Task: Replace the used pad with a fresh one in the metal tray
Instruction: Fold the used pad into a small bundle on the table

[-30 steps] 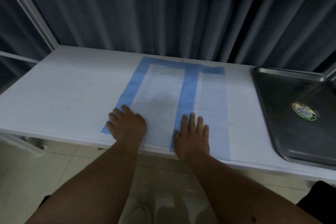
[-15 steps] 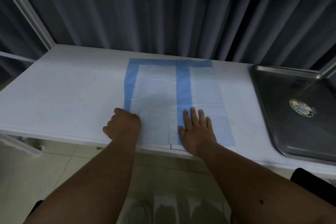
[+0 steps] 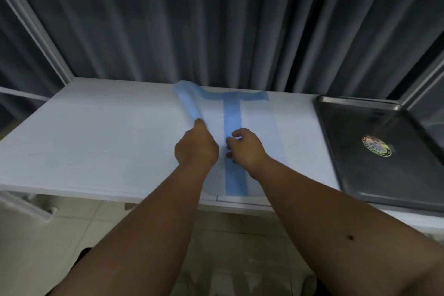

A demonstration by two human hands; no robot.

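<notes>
Both forearms reach forward over the near edge of the white table [image 3: 96, 146], hands close together but not touching. The left hand [image 3: 195, 148] is fisted, gripping the left edge of the pad [image 3: 258, 127] and lifting it so that edge curls up and over toward the blue stripe. The right hand [image 3: 245, 146] sits just right of it on the stripe, fingers curled; it seems to pinch the pad, though blur hides the fingertips. The rest of the pad lies flat on the table. The metal tray [image 3: 355, 163] rests on the table right of the pad, apart from both hands.
</notes>
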